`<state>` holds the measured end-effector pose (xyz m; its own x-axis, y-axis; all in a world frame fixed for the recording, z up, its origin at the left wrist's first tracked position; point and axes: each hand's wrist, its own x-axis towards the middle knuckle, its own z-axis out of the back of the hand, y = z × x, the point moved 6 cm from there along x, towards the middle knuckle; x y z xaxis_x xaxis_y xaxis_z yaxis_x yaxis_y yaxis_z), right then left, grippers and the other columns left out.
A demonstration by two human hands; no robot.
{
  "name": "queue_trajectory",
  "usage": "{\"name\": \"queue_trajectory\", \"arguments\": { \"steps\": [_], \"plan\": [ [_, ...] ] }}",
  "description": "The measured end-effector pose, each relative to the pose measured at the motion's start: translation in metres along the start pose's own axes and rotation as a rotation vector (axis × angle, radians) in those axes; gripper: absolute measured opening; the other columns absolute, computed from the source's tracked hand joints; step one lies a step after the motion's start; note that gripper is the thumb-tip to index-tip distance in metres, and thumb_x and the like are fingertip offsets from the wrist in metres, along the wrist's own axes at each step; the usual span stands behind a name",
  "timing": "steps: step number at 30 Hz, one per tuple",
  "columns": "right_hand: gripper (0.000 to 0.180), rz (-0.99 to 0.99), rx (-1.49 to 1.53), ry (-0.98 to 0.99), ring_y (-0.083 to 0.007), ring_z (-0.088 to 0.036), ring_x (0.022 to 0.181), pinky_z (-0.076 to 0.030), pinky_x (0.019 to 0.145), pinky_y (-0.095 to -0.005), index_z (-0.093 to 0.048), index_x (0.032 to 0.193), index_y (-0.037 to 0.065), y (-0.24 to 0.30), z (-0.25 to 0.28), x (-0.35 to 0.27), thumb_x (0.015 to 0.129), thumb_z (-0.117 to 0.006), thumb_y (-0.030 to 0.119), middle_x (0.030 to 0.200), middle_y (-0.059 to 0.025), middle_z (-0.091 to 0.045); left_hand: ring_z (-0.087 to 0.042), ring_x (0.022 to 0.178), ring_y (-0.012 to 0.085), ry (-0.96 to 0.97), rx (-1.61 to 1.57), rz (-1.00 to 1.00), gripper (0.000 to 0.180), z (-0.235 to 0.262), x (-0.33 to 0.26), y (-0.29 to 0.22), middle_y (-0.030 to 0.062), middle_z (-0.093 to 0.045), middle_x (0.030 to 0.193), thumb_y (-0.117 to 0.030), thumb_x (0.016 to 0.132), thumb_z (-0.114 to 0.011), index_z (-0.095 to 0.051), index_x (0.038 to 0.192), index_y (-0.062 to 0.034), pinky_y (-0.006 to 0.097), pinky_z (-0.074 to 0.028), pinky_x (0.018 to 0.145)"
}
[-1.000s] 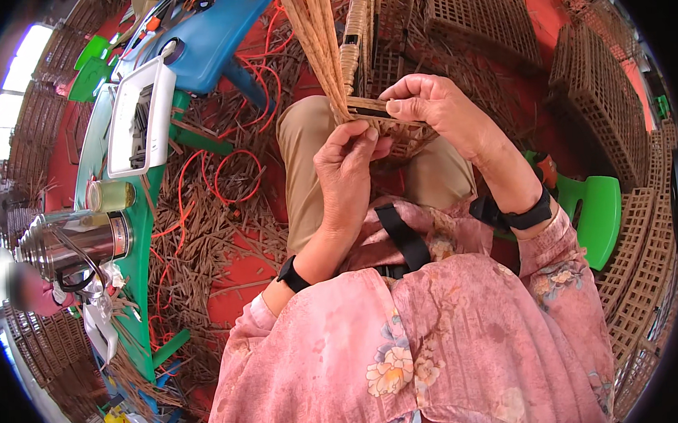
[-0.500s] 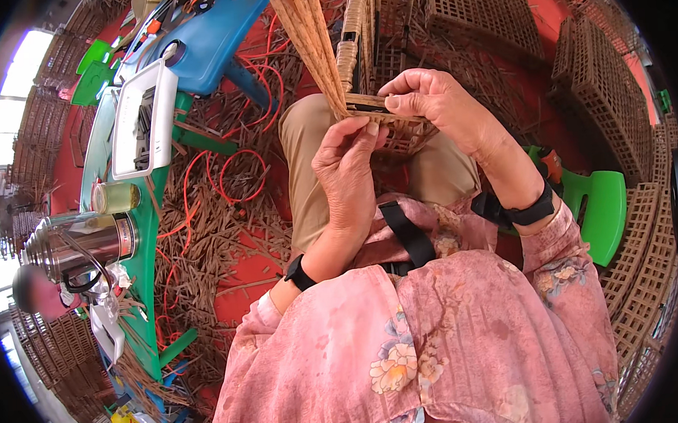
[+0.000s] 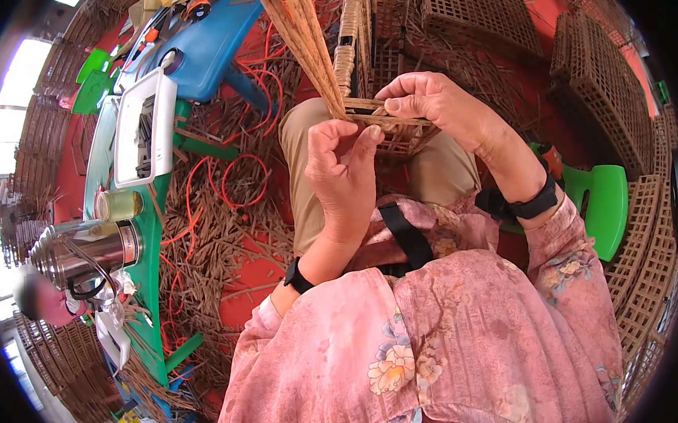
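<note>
The woven frame [image 3: 400, 137], an open lattice of brown strips, sits at the far side of the person's lap, between the knees, with a tightly wrapped post [image 3: 345, 60] rising beyond it. The right hand [image 3: 444, 108] has thumb and forefinger brought nearly together in a pinch on the right part of the frame's rim; whether a loose strip end is also caught there is too small to tell. The left hand [image 3: 343, 173] is part open, its thumb and bent forefinger apart with a clear gap, close by the rim's near left corner; nothing shows between those two fingertips, and what the other fingers touch is hidden. A bundle of long flat strips [image 3: 301, 47] runs from that corner toward the far left. The frame looks light and fairly stiff, likely firmest at the rim and the wrapped post, so those seem the best places to steady it, while the thin lattice bars would probably bend or crack if squeezed. The strips look dry, springy and smooth, apt to slip or split along the grain; a flat pinch near where they meet the rim should control them better than a grip at their far ends.
</note>
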<state>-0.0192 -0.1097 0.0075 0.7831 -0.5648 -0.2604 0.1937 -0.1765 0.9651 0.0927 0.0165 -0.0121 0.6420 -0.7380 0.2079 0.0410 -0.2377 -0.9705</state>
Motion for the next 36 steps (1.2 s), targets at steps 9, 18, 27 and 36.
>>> {"name": "queue_trajectory", "arguments": {
  "steps": [9,18,27,36],
  "plan": [
    [0.032,-0.022,0.058,0.087,-0.0078,-0.059,0.093,-0.045,0.088,-0.0235,-0.063,0.116,-0.001,-0.005,0.002,0.007,0.091,-0.067,0.019,0.101,-0.0017,-0.066,-0.068,0.079,0.0259,0.191,0.845,-0.467,0.023,-0.023,0.014,-0.058,0.0118,-0.066,0.088,-0.008,0.089,-0.064,-0.067,0.111,-0.0076,0.035,-0.052,0.069],
    [0.035,-0.019,0.186,0.176,-0.0121,-0.062,0.096,-0.046,0.091,-0.0251,-0.061,0.117,-0.004,-0.012,0.003,0.007,0.089,-0.067,0.015,0.107,-0.0059,-0.067,-0.066,0.082,0.0275,0.346,0.841,-0.559,0.010,-0.021,0.024,-0.064,0.0103,-0.066,0.090,-0.006,0.083,-0.067,-0.070,0.093,-0.0056,0.036,-0.051,0.071],
    [0.037,-0.002,0.105,0.122,-0.0122,-0.063,0.095,-0.048,0.088,-0.0266,-0.060,0.119,-0.005,-0.012,0.003,0.008,0.088,-0.066,0.013,0.104,-0.0070,-0.067,-0.064,0.066,0.0123,0.301,0.449,-0.486,0.008,-0.004,0.015,-0.049,0.0078,-0.060,0.089,0.001,0.091,-0.064,-0.058,0.095,0.0025,0.024,-0.052,0.061],
    [0.034,0.008,0.143,0.084,-0.0109,-0.061,0.089,-0.047,0.085,-0.0251,-0.061,0.116,-0.005,-0.010,-0.003,0.004,0.089,-0.064,0.013,0.099,-0.0058,-0.067,-0.060,0.064,0.0079,0.142,0.347,-0.396,0.006,-0.006,0.031,-0.052,0.0038,-0.060,0.082,-0.005,0.095,-0.062,-0.060,0.093,0.0000,0.022,-0.046,0.060]
  ]
}}
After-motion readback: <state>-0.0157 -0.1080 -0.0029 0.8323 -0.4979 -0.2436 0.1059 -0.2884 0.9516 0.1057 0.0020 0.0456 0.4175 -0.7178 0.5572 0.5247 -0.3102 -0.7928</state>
